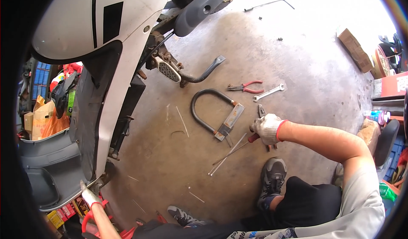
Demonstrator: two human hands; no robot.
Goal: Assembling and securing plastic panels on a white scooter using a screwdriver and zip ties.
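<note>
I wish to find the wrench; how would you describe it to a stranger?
Start at the white scooter and go right, past the U-shaped lock. Above the gloved right hand in the picture, next to red-handled pliers, lies the wrench. Unlike the pliers, it is one straight silver bar, with no red handles.

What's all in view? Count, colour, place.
scooter: 1, white-grey, left
U-lock: 1, black-silver, centre floor
red-handled pliers: 1, red, beyond U-lock
wrench: 1, silver, right of red-handled pliers
second pliers: 1, grey jaws, below wrench
screwdriver: 1, red handle, in right hand
T-handle tool: 1, dark, upper floor
thin strips: several, pale, floor
edge clutter: uncounted, mixed, both sides
shoes: 2, grey-black, bottom
left hand: 1, white-gloved, at scooter
right hand: 1, white-gloved, centre right
</note>
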